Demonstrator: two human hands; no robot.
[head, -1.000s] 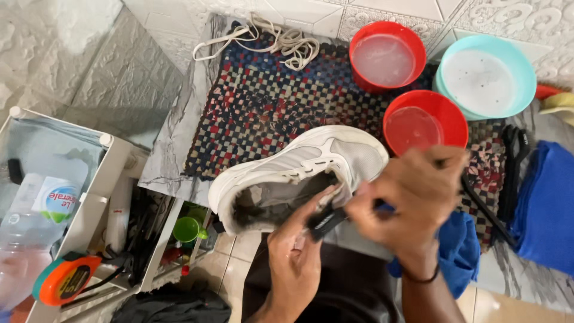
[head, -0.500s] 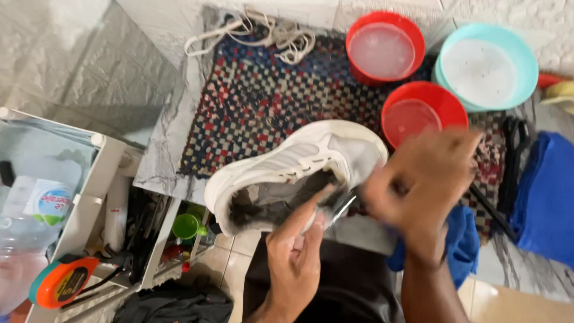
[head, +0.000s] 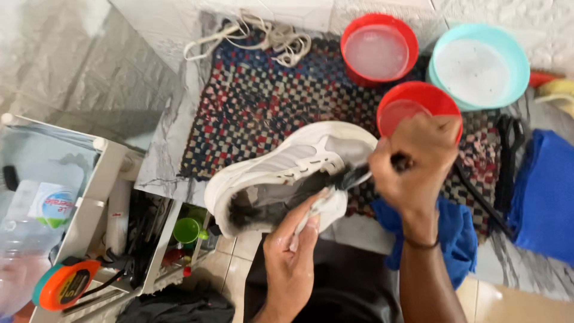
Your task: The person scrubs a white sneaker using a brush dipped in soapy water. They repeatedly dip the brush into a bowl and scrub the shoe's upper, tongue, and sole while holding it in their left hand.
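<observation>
A white shoe (head: 287, 173) with smooth sides and a dark inside lies tipped over a bumpy woven mat (head: 263, 101). The left hand (head: 293, 251) reaches up, fingers closed on its edge. The right hand (head: 415, 161) is curled tight around a thin dark brush (head: 359, 175) poking inside.
</observation>
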